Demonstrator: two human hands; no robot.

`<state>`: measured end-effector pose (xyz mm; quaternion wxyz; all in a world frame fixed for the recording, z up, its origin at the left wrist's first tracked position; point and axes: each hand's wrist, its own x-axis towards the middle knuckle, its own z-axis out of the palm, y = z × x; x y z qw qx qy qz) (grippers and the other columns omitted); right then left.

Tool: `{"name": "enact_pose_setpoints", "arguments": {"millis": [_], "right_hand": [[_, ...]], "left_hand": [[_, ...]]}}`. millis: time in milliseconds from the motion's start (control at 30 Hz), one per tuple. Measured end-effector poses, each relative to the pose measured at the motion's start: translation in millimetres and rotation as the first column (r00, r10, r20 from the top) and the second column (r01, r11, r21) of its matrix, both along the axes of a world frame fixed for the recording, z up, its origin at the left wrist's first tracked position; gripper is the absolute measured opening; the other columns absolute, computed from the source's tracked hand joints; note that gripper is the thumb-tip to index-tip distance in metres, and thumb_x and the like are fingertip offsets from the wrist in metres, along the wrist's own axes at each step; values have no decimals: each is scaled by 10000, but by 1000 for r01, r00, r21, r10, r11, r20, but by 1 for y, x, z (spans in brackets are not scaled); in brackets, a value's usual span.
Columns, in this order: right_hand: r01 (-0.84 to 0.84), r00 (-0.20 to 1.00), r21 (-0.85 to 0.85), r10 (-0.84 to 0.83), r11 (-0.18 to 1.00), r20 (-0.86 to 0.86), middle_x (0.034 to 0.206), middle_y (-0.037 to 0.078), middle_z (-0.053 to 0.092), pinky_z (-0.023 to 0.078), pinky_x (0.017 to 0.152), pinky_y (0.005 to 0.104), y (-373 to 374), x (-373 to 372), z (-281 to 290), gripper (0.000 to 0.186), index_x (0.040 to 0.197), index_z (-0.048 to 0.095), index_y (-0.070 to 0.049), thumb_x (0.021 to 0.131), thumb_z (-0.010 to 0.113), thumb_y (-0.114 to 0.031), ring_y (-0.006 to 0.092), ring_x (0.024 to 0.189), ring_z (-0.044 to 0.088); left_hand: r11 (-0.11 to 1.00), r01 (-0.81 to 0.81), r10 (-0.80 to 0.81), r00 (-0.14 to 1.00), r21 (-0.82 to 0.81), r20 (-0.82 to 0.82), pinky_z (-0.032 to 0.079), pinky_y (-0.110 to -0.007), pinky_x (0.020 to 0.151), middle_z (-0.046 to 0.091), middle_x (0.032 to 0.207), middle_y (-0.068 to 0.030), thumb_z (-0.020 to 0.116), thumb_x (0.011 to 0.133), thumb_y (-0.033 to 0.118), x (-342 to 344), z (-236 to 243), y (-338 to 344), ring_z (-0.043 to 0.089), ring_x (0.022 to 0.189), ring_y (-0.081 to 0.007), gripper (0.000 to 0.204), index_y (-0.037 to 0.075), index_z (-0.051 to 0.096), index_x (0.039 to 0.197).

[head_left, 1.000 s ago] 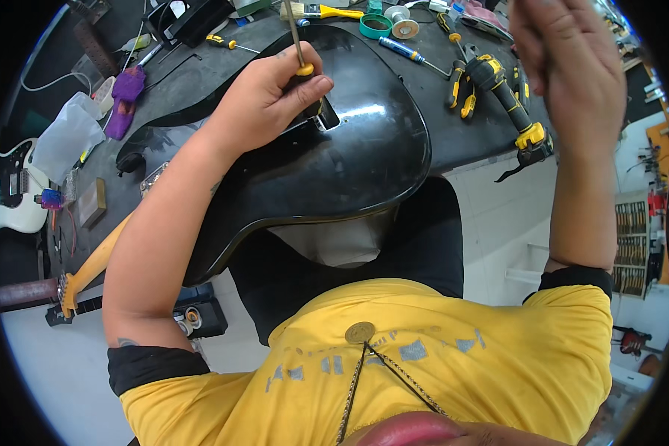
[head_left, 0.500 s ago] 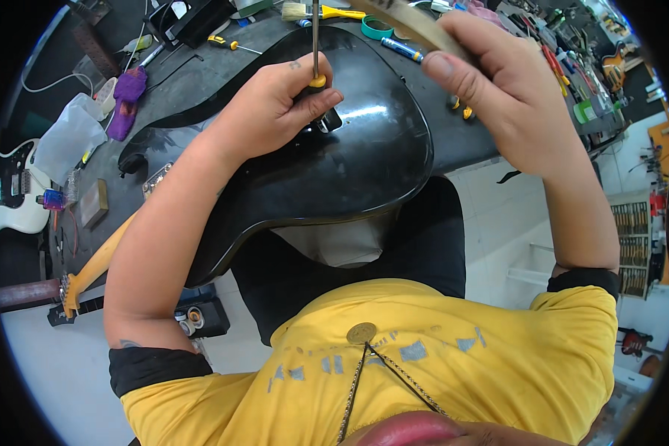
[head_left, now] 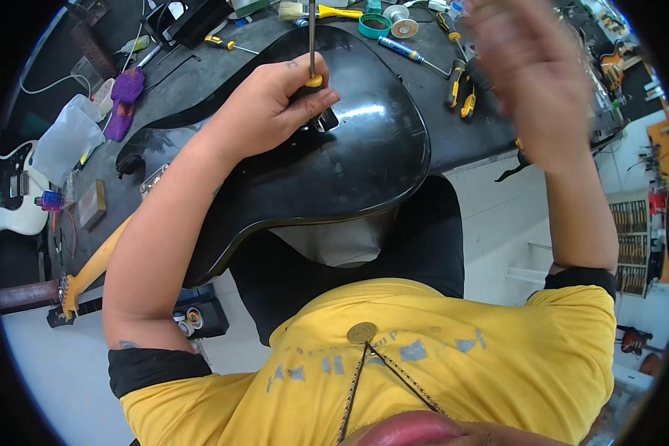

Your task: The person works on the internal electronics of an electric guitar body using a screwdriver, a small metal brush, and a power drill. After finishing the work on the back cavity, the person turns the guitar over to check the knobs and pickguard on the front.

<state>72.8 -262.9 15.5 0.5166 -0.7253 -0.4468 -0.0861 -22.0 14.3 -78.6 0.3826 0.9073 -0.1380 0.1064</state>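
My left hand (head_left: 279, 104) is closed around a screwdriver (head_left: 312, 44) with a yellow collar. Its metal shaft points up and away from me, and my fingers cover most of the handle. Just below the fist is a small metal fitting (head_left: 322, 126) at an opening in a glossy black electric guitar body (head_left: 334, 178), which lies on the bench and over my lap. Whether the handle touches the fitting is hidden. My right hand (head_left: 535, 82) is raised over the right of the bench, its fingers smeared by motion; I cannot see anything held in it.
Black-and-yellow pliers (head_left: 461, 89), a blue screwdriver (head_left: 401, 49), a green round tub (head_left: 374, 27), a solder spool (head_left: 403, 25) and a paintbrush (head_left: 320, 11) lie beyond the guitar. A purple cloth (head_left: 126, 104) and white plastic bag (head_left: 70, 137) are at left.
My right hand has moved right and up, and the blurred tan bar it held is out of sight. My left hand keeps its grip on the screwdriver, nearly still.
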Motion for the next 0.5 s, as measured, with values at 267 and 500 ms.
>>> {"name": "enact_pose_setpoints", "arguments": {"millis": [267, 500], "right_hand": [[-356, 929, 117, 364, 927, -57, 701, -34, 519, 322, 447, 173, 8, -7, 30, 260, 1024, 573, -43, 1070, 601, -298, 15, 494, 408], [-351, 919, 80, 359, 933, -162, 661, -58, 494, 310, 461, 167, 11, 3, 19, 319, 1082, 600, 9, 1071, 600, -310, 10, 488, 397]], "left_hand": [[999, 4, -2, 998, -40, 65, 473, -281, 702, 599, 805, -8, 652, 1046, 205, 2, -3, 5, 552, 755, -99, 187, 31, 584, 1034], [984, -136, 147, 984, -115, 96, 454, -256, 706, 600, 798, 5, 639, 1055, 220, 2, -6, 8, 560, 749, -97, 190, 37, 596, 1030]]}}
